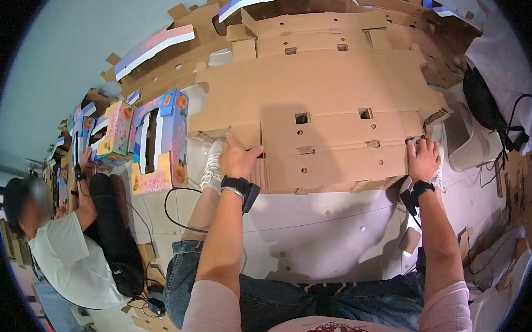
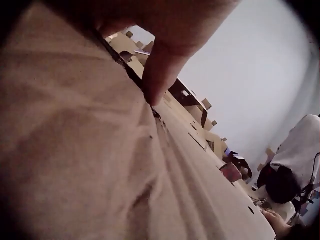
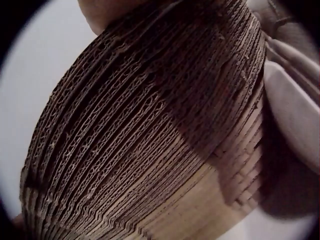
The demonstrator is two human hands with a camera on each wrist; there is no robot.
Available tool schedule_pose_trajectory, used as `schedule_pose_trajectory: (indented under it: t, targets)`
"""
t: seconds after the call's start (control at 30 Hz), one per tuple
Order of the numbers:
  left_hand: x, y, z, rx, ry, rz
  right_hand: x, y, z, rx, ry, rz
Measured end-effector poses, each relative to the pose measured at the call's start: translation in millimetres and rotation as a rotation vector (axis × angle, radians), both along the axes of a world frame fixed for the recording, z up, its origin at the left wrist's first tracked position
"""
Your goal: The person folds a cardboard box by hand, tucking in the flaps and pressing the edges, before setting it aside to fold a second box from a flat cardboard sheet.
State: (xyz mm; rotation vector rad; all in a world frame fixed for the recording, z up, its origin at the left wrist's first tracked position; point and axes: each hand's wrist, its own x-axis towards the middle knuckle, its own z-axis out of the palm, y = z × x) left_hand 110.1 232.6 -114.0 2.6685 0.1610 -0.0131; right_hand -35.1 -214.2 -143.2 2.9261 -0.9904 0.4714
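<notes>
A thick stack of flattened cardboard boxes (image 1: 328, 92) lies in front of me, with slots and small holes in its top sheet. My left hand (image 1: 237, 160) grips its near left corner, thumb stretched over the top and fingers toward the side. Up close in the left wrist view, the thumb (image 2: 162, 75) presses at a dark fold line. At the near right corner my right hand (image 1: 423, 159) holds the edge with bent fingers. The right wrist view shows many corrugated layers (image 3: 125, 130) packed together, a bit of the hand (image 3: 107, 12) above them.
Printed cartons (image 1: 161, 138) stand left, beside a seated person (image 1: 74, 257) in a white shirt. More cardboard (image 1: 160, 64) lies along the wall. A whitish bin (image 1: 469, 139) and a black bag (image 1: 480, 100) are at right. A black cable (image 1: 170, 206) loops near my left leg.
</notes>
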Motion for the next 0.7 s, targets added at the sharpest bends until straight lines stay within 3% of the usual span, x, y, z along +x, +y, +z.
schedule_pose_trajectory:
  t: [0.13, 0.7]
  targets:
    - [8.9, -4.4, 6.2, -0.082, 0.120, 0.032, -0.3, -1.4, -1.3, -0.001, 0.032, -0.001]
    - [15.7, 7.1, -20.0, -0.226, 0.005, 0.061, -0.2, -0.4, -3.6, -0.039, 0.032, -0.008]
